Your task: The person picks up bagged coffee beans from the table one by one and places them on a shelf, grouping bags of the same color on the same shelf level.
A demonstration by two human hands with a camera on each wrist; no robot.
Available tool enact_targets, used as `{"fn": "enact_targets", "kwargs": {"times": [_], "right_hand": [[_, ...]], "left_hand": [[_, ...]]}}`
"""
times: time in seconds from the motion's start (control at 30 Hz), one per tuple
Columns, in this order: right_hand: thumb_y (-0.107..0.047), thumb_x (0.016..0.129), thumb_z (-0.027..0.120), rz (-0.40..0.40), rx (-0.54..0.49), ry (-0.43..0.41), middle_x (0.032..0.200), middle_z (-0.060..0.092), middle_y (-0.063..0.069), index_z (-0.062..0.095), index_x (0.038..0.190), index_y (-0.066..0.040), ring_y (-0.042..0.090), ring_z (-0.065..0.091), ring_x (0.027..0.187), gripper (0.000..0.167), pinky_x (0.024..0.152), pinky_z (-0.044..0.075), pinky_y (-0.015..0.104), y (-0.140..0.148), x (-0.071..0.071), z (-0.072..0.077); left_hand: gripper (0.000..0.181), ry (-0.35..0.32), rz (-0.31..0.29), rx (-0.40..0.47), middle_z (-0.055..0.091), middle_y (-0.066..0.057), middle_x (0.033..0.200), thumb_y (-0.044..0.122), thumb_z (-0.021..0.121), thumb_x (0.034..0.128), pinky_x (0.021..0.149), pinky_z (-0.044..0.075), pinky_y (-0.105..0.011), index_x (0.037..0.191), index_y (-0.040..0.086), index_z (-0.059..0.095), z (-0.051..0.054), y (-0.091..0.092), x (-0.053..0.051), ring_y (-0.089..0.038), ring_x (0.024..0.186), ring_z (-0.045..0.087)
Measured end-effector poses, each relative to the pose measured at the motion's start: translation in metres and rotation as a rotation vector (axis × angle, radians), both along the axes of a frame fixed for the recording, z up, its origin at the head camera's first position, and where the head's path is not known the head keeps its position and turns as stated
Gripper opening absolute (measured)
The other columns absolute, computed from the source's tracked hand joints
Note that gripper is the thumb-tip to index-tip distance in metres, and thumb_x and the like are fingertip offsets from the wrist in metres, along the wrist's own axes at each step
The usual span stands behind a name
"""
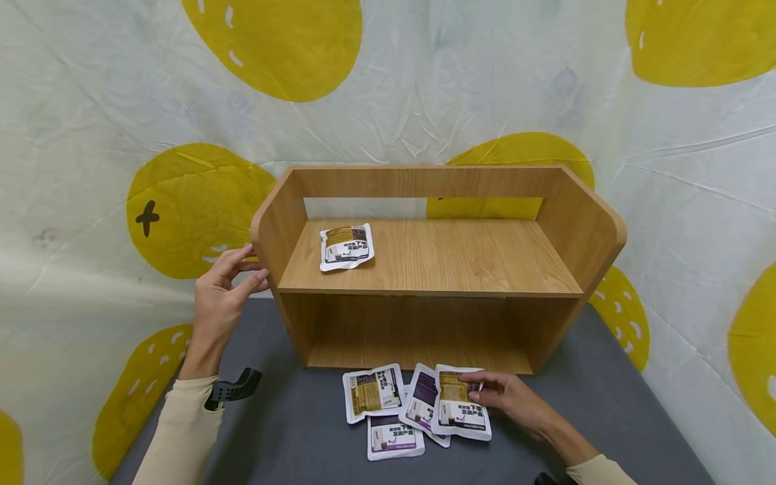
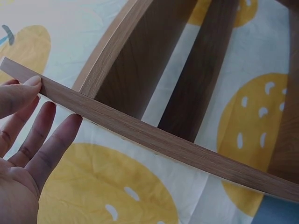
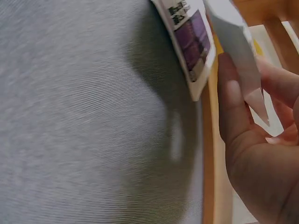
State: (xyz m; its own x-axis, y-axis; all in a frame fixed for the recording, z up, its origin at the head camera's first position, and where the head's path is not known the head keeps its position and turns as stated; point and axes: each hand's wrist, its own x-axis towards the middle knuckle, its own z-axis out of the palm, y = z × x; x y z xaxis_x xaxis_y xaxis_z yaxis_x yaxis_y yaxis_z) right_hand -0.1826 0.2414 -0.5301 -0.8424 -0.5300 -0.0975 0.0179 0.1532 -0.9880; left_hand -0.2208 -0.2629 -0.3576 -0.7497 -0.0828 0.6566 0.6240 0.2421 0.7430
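My left hand (image 1: 223,296) touches the left side panel of a small two-tier wooden shelf (image 1: 418,293). In the left wrist view the thumb (image 2: 32,84) lies over the panel's edge, and the other fingers stretch along its outer side. My right hand (image 1: 506,401) pinches a white flat pouch (image 1: 463,417) with a brown and white label. That pouch partly covers a purple-labelled pouch (image 1: 418,401). Close by lie another brown-labelled pouch (image 1: 374,392) and a purple-labelled pouch (image 1: 395,439). In the right wrist view the held pouch (image 3: 240,56) appears edge-on between thumb and fingers.
One brown-labelled pouch (image 1: 347,247) lies at the left of the shelf's upper board. The shelf stands on a grey cloth-covered table (image 1: 291,431). Behind it hangs a white curtain (image 1: 412,87) with yellow round figures.
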Motion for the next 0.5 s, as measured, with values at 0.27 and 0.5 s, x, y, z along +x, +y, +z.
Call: {"fn": "enact_targets", "kwargs": {"times": [0.27,0.5], "right_hand": [[-0.016,0.097,0.069,-0.028,0.058,-0.059,0.126,0.062,0.016,0.059,0.14,0.0,0.017,0.064,0.097,0.047,0.076,0.061,0.028,-0.002,-0.001,0.017],[-0.012,0.1,0.065,0.013,0.018,-0.002,0.118,0.065,0.019,0.057,0.141,0.004,0.016,0.067,0.091,0.045,0.072,0.061,0.027,-0.005,0.0,0.034]], "left_hand": [[0.053,0.0,0.0,-0.002,0.061,-0.008,0.126,-0.014,0.069,0.0884,0.072,0.063,-0.029,0.138,0.003,0.062,0.001,0.0,0.0,-0.015,0.1,0.068],[0.054,-0.016,0.021,-0.024,0.061,-0.007,0.126,-0.013,0.069,0.0885,0.073,0.063,-0.027,0.139,0.005,0.062,0.001,0.001,0.001,-0.015,0.101,0.068]]}}
